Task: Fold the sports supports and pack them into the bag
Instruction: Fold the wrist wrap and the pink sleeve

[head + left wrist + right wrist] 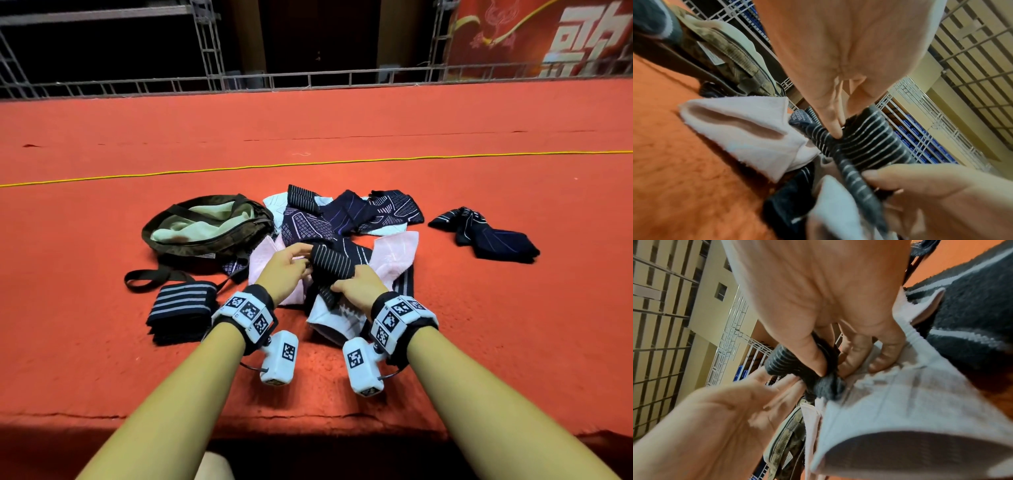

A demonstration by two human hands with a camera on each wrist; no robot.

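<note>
Both forearms are reaching forward from the near edge of the red carpeted surface (102,308), meeting over the heap of supports (342,219) lying in the middle, with the open bag (205,222) sitting just left of that heap and showing a pale lining. A folded dark striped support (183,310) is lying flat near the left wrist, apart from the bag, and a dark pair (486,233) is lying well off to the right. Between the hands, a black pin-striped support (330,262) is being held up above the heap, its long axis running from upper left down toward lower right, roughly across the body. The right hand (356,286) is forming the firm grip, thumb and fingers pinching the bunched lower end of that support (830,384). The left hand (286,265) is lying at the upper end, its fingers mostly straight and touching the striped cloth (869,139) rather than closing round it. Judging by this layout, the fold would bring one end over the other along that axis, and the bag is lying to the left, nearer the left hand, so the finished piece would travel leftward past the pink support (263,260).
</note>
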